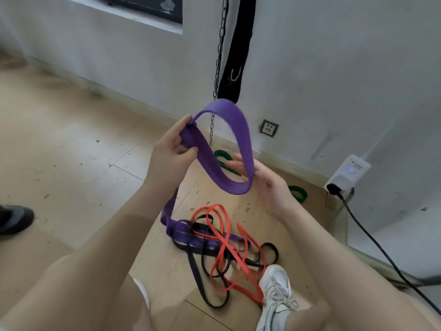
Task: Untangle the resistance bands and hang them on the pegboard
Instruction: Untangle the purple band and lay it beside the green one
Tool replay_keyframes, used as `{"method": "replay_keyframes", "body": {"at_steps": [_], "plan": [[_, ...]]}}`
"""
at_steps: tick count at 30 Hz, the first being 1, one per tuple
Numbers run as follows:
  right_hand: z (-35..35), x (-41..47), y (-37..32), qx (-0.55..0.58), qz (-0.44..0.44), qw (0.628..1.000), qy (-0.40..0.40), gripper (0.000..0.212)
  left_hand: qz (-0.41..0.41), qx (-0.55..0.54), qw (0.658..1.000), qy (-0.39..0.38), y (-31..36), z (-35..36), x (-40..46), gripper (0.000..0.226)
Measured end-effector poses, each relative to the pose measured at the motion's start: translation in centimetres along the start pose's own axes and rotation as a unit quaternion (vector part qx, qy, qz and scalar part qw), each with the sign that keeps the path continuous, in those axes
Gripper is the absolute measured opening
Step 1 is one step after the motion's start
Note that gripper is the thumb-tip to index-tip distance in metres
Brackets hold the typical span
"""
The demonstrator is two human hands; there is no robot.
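A wide purple resistance band (239, 130) loops up in front of me. My left hand (170, 151) pinches its doubled part between thumb and fingers. My right hand (265, 180) holds the loop's lower right side, fingers straight behind the band. The purple band trails down to the floor into a tangle with an orange band (226, 237) and a black band (205, 280). A green band (223, 160) lies on the floor beyond my hands, partly hidden. No pegboard is in view.
A chain (220, 44) and a black strap (238, 56) hang against the white wall. A wall socket (269, 128) is low on the wall. A white plug-in device (347, 174) with a black cable (386, 254) sits right. My white shoe (275, 297) stands beside the tangle. Another shoe (14, 218) is far left.
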State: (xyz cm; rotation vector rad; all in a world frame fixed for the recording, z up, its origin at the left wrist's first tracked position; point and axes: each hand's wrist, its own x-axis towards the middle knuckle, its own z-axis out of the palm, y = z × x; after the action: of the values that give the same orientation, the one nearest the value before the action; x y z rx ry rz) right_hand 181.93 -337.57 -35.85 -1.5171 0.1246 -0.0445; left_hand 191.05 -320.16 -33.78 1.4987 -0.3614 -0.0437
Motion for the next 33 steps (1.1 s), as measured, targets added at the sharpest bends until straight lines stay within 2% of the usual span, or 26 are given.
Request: {"method": "replay_keyframes", "body": {"at_steps": [3,6,7,9,10,12,14,16,18,20,21,26,28,30,33], "plan": [[-1.8,0.4,-1.7,-0.109,0.044,0.988,-0.097,0.052,-0.027,-0.029,0.998,-0.046,1.9,-0.7,0.8,0.055],[-3.3,0.9,-3.0,-0.295,0.084,0.94,-0.15,0.066,-0.075,-0.039,0.991,-0.099,3.1,-1.5,1.3,0.037],[-3.3,0.7,-3.3,-0.325,0.092,0.93,-0.147,0.068,-0.089,-0.037,0.987,-0.13,3.5,-1.6,1.2,0.029],[-2.9,0.3,-3.1,-0.354,0.058,0.93,-0.083,0.056,-0.117,-0.008,0.978,-0.175,4.3,-1.2,0.3,0.021],[-2.4,0.1,-3.0,-0.359,0.026,0.932,-0.04,0.053,-0.119,0.022,0.975,-0.188,4.5,-1.0,-0.3,0.018],[-1.2,0.0,-3.0,-0.33,-0.014,0.944,-0.009,0.071,-0.088,0.093,0.969,-0.21,4.6,-0.5,-1.2,0.013],[0.0,0.3,-2.6,-0.317,-0.031,0.947,-0.04,0.087,-0.073,0.119,0.963,-0.232,4.6,-0.3,-1.6,0.008],[0.8,0.6,-2.0,-0.305,-0.027,0.949,-0.074,0.094,-0.075,0.117,0.956,-0.258,4.7,-0.2,-1.9,0.014],[1.4,0.6,-1.1,-0.295,-0.02,0.951,-0.091,0.082,-0.064,0.124,0.95,-0.28,5.1,0.0,-2.3,0.022],[1.9,0.1,-0.3,-0.29,-0.01,0.952,-0.095,0.053,-0.037,0.135,0.946,-0.291,5.6,0.1,-2.6,0.026],[2.1,-0.1,0.1,-0.272,-0.009,0.958,-0.093,0.046,-0.025,0.134,0.946,-0.294,5.9,0.1,-2.7,0.027],[1.7,-0.6,0.1,-0.184,-0.004,0.98,-0.072,0.031,0.009,0.084,0.947,-0.311,6.8,-0.7,-2.9,0.026],[1.0,-1.1,-0.8,-0.204,-0.008,0.977,-0.059,0.021,-0.003,0.073,0.953,-0.293,7.0,-1.1,-2.5,0.039],[-0.4,-1.7,-2.0,-0.228,-0.023,0.973,-0.022,0.026,-0.013,0.113,0.955,-0.273,6.9,-1.8,-2.0,0.048],[-2.7,-2.5,-4.8,-0.248,-0.056,0.967,0.001,0.044,-0.027,0.222,0.938,-0.266,5.7,-2.9,-1.2,0.037]]}}
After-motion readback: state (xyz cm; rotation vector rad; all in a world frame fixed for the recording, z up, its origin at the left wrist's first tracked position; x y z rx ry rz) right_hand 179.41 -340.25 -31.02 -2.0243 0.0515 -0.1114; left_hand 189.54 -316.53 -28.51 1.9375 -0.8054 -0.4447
